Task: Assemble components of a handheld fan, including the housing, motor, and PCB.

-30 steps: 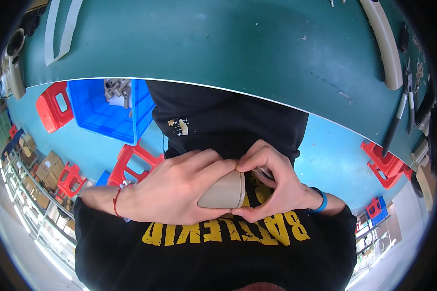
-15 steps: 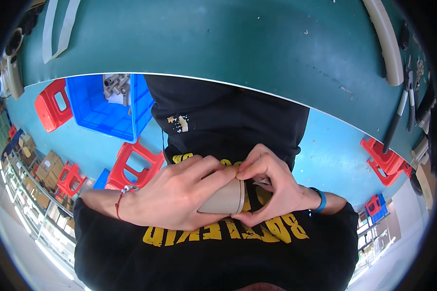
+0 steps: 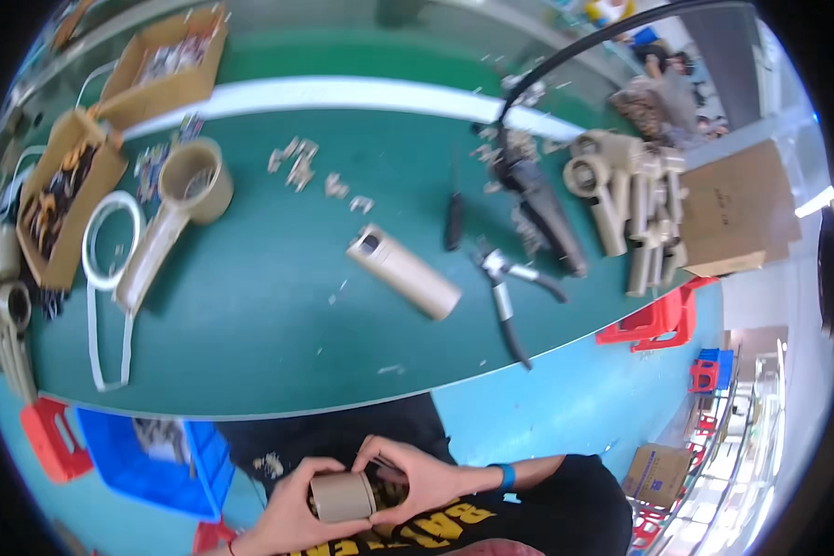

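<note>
Beige cylindrical part (image 3: pixel 343 499) gripped between both sets of fingers, low in the head view, lying sideways before the black top (image 3: pixel 574 510), clear of the desk (image 3: pixel 278 315). Left fingers (image 3: pixel 317 466) wrapped round its body from the left, thumb along the side nearer the chest. Right fingers (image 3: pixel 389 449) bent into a C at the right-hand rim, tips pressed to it on two sides; contents of that curl too blurred to tell. Blue wristband (image 3: pixel 508 477) right of the right fingers.

Straight ahead of the fingers, on the desk: beige handle piece (image 3: pixel 408 273), set slantwise, dark cutout at its far end. Ahead and right of the fingers: pliers (image 3: pixel 505 301), handles apart; beyond, slim black tool (image 3: pixel 453 222), thicker black tool (image 3: pixel 547 222) with cable. Farther right, heap of beige housings (image 3: pixel 616 199) beside brown carton (image 3: pixel 741 213).

Ahead and left of the fingers: beige dryer-shaped housing (image 3: pixel 150 255), white ring (image 3: pixel 88 243) just beside its handle. Farther left, open cardboard box (image 3: pixel 60 269) with orange and black bits. Well ahead, small pale pieces (image 3: pixel 301 171), scattered. Left of the fingers, below desk level: blue crate (image 3: pixel 139 482), red stool (image 3: pixel 42 426).
</note>
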### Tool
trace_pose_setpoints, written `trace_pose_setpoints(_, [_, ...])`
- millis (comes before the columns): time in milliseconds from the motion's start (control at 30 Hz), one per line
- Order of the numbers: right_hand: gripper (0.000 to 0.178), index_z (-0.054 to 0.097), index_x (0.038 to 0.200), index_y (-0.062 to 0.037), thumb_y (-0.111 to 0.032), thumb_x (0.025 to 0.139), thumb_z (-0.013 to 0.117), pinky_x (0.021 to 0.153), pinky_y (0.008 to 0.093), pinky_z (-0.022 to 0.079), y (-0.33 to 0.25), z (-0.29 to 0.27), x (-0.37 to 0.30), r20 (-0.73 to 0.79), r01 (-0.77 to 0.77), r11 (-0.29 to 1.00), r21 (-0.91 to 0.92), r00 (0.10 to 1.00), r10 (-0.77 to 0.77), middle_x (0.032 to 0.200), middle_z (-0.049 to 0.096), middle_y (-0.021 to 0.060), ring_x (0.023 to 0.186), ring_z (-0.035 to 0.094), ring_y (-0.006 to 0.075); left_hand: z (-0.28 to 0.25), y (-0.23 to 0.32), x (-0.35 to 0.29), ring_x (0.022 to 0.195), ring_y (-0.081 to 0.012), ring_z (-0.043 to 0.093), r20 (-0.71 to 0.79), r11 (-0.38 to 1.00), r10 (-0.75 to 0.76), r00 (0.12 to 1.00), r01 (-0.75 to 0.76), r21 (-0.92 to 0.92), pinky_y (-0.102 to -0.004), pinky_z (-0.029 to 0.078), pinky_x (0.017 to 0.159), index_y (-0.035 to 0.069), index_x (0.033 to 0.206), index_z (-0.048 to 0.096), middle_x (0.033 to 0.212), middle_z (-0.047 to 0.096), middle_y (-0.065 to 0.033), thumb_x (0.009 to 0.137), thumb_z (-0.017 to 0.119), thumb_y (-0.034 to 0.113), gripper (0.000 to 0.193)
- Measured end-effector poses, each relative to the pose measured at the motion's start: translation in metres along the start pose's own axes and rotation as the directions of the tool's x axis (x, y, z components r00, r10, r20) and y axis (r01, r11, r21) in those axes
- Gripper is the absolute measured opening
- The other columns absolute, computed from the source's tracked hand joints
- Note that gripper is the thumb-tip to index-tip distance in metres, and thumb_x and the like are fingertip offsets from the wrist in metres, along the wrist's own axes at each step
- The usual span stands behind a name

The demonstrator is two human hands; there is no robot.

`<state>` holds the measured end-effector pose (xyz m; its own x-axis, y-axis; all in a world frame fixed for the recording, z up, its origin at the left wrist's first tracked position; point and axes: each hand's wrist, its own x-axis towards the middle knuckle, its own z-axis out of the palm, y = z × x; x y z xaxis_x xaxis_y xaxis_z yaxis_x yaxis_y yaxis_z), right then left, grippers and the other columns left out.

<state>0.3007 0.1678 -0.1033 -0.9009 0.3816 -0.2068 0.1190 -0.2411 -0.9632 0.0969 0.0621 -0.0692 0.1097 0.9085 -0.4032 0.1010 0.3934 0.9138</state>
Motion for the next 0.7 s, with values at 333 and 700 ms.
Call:
trace_pose_setpoints(333, [0.039, 0.058, 0.118, -0.003, -0.012, 0.083, 0.073, 0.073, 0.0336, 0.052, -0.066, -0.029, -0.01, -0.193, 0.157, 0.895, -0.417, 0.947, -0.256, 0.108, 0.062, 0.0125, 0.09, 0.061, 0.025, 0.0, -0.021, -0.012, 0.1, -0.0174, 0.063, -0.199, 0.907, -0.089, 0.976, -0.003, -0.42, -0.032, 0.051, 0.085, 0.002, 0.123, 0.046, 0.106, 0.064, -0.0093, 0.065, 0.089, 0.014, 0.073])
trace_pose_setpoints(700, [0.028, 0.065, 0.115, -0.0035, 0.001, 0.089, 0.058, 0.067, 0.0297, 0.048, -0.127, -0.13, -0.004, -0.503, -0.429, 0.28, -0.859, 0.6, -0.622, 0.091, 0.06, 0.0107, 0.078, 0.061, 0.0223, -0.032, 0.061, 0.025, 0.108, -0.0175, 0.059, -0.001, 0.957, 0.227, 0.974, -0.224, -0.185, -0.0316, 0.047, 0.093, -0.001, 0.138, 0.04, 0.116, 0.061, -0.0106, 0.065, 0.08, -0.001, 0.082])
